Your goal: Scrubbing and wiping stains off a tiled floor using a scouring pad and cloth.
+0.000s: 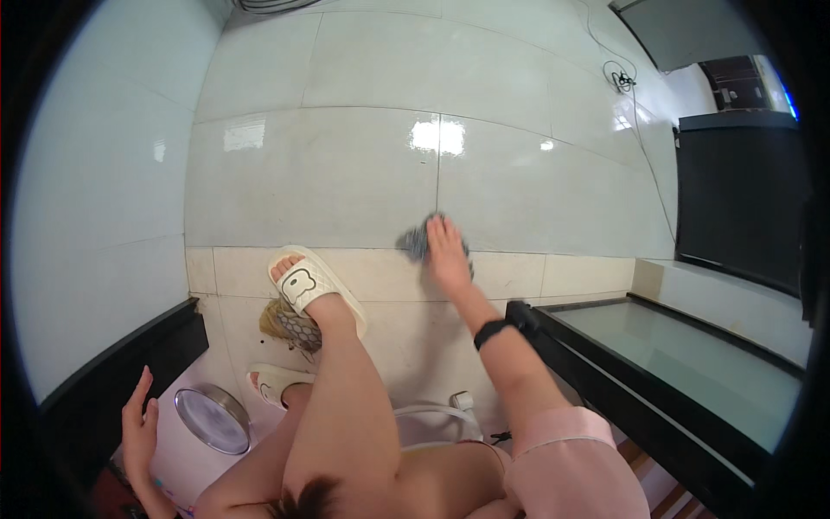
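Observation:
My right hand [447, 256] presses flat on a grey cloth [415, 242], which lies on the floor where the grey tiles meet a strip of cream tiles. A black band circles that wrist. At the lower left, my left hand [140, 425] is raised with its fingers extended and holds nothing. Near it is a round metal-rimmed basin or pan [213, 418]. A yellowish-brown bundled cloth with a net pattern [292, 325] lies beside my foot in a cream slipper [311, 285]; part of the cloth is hidden behind my leg.
A black-framed glass door [681, 357] extends along the right, with a dark cabinet or appliance [739, 201] beyond it. A thin cable [645, 152] trails over the grey floor tiles [311, 181]. The wall [110, 162] rises at left. A white hose or tube [428, 410] lies close to my legs.

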Demonstrator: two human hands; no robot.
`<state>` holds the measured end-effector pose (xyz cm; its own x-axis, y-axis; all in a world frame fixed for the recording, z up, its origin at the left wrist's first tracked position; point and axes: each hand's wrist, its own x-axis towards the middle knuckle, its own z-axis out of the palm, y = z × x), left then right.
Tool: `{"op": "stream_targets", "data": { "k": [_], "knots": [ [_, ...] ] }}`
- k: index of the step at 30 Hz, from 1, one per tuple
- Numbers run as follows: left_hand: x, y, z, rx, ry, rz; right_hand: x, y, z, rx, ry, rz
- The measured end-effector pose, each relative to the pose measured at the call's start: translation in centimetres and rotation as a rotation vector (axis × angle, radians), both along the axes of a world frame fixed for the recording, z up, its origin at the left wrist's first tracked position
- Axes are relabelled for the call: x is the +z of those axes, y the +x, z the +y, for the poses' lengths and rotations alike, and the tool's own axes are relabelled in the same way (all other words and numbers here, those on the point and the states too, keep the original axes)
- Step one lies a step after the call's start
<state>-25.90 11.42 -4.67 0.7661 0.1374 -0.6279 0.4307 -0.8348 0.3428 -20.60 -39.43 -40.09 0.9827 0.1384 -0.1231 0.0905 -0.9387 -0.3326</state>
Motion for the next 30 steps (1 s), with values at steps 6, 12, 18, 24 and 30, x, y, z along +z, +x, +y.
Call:
{"op": "stream_targets", "data": {
  "k": [6,12,18,24,30],
  "knots": [
    [3.3,-3.5,1.2,-0.003,-0.029,-0.17,0.9,-11.6,0.5,0.03,-0.019,0.083],
    [3.7,-10.6,3.2,0.071,-0.106,-0.223,0.7,-14.2,-1.3,-0.136,0.018,0.115],
    [3.2,-16.4,2.5,0.136,-0.133,-0.28,0.1,-13.5,-1.5,-0.406,-0.032,0.15],
    [1.8,-17.6,0.8,0.239,-0.229,-0.304,0.8,-13.0,-2.3,-0.342,-0.04,0.28],
    [-2.8,-15.7,0.9,0.234,-0.331,-0.31,0.8,-11.4,-7.1,-0.427,-0.211,0.398]
  ]
}}
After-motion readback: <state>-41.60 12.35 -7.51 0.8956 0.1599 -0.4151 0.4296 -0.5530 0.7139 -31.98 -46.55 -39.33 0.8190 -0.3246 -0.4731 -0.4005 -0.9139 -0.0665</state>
